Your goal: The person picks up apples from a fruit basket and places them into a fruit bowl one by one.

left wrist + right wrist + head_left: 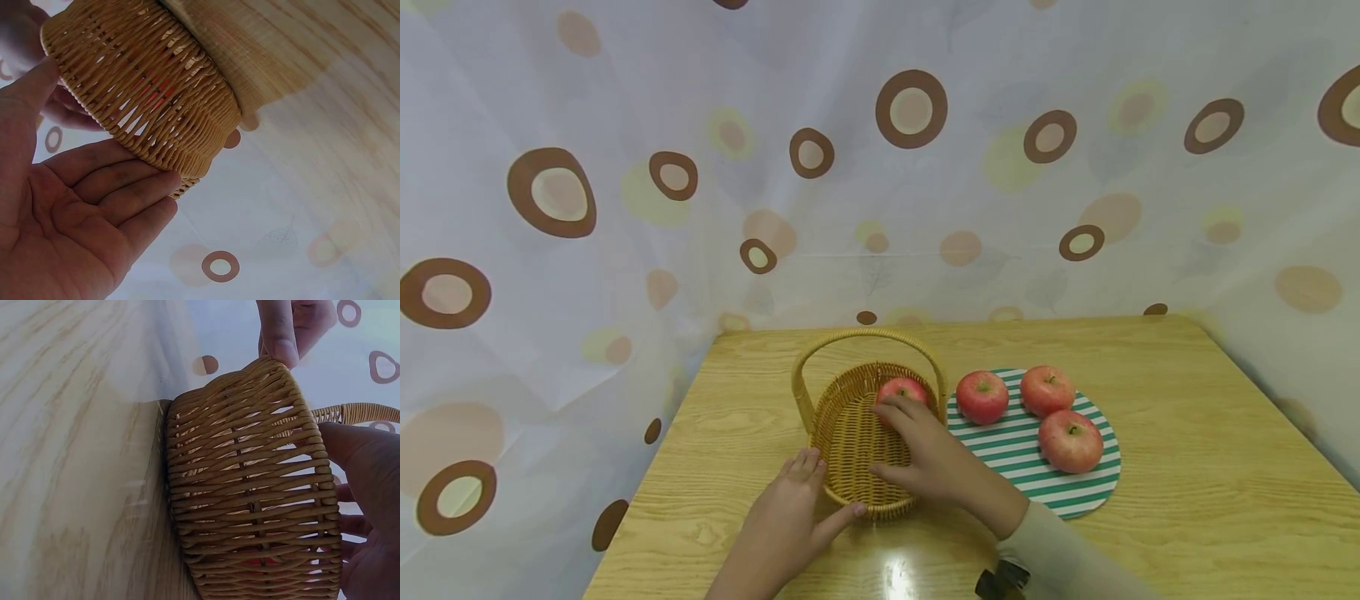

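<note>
A wicker basket [853, 437] with a tall arched handle stands on the wooden table, one red apple [901, 388] inside at its far right. My left hand [782, 521] lies against the near left of the basket, thumb at the rim. In the left wrist view, the left hand's [94, 212] extended fingers rest along the woven outer wall. Over the basket's right rim reaches my right hand [932, 454], fingertips overlapping the apple's near side, thumb spread well apart from them. The right wrist view shows that hand [372, 500] behind the rim, its fingertips partly hidden by the weave.
Right of the basket lies a round green-and-white striped mat [1015, 467]. On it sit three apples: one at the left [982, 397], one at the back [1047, 391] and one in front [1071, 442]. A patterned curtain [880, 192] encloses the table's [1195, 467] back and sides.
</note>
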`<state>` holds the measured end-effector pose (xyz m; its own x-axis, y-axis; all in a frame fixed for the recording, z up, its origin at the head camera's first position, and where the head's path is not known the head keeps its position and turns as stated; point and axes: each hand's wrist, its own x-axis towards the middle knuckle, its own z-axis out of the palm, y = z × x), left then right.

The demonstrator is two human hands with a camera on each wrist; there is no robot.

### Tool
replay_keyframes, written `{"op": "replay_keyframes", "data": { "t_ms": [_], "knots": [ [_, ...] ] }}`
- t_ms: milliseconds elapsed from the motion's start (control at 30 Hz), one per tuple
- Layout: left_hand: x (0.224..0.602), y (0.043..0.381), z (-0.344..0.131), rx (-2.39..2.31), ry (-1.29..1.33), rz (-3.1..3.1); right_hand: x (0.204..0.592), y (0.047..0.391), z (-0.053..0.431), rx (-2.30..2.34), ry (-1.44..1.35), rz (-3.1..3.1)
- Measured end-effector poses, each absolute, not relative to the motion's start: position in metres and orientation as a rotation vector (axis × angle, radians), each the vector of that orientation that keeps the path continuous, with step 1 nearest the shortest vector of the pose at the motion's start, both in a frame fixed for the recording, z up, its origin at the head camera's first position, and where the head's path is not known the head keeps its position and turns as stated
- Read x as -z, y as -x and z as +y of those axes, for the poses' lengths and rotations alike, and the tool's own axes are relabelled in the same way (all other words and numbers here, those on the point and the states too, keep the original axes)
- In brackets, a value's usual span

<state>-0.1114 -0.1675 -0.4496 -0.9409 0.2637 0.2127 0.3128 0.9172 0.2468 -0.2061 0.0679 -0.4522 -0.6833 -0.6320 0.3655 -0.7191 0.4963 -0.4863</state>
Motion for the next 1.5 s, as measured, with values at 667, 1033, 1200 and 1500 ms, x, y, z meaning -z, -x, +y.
{"op": "replay_keyframes", "data": {
  "t_ms": [667, 1033, 1200, 1500],
  "knots": [
    [0.448, 0.112, -0.168, 0.423, 0.426, -2.928, 0.452, 0.220, 0.051, -0.865, -1.045, -2.729],
    [0.447, 0.112, -0.167, 0.427, 0.419, -2.929, 0.454, 0.224, 0.043, -0.683, -0.968, -2.767],
    [0.446, 0.112, -0.167, 0.426, 0.422, -2.935, 0.456, 0.229, 0.042, -0.679, -0.943, -2.781],
    [0.445, 0.112, -0.168, 0.440, 0.416, -2.953, 0.457, 0.234, 0.039, -0.735, -0.858, -2.869]
  ]
}}
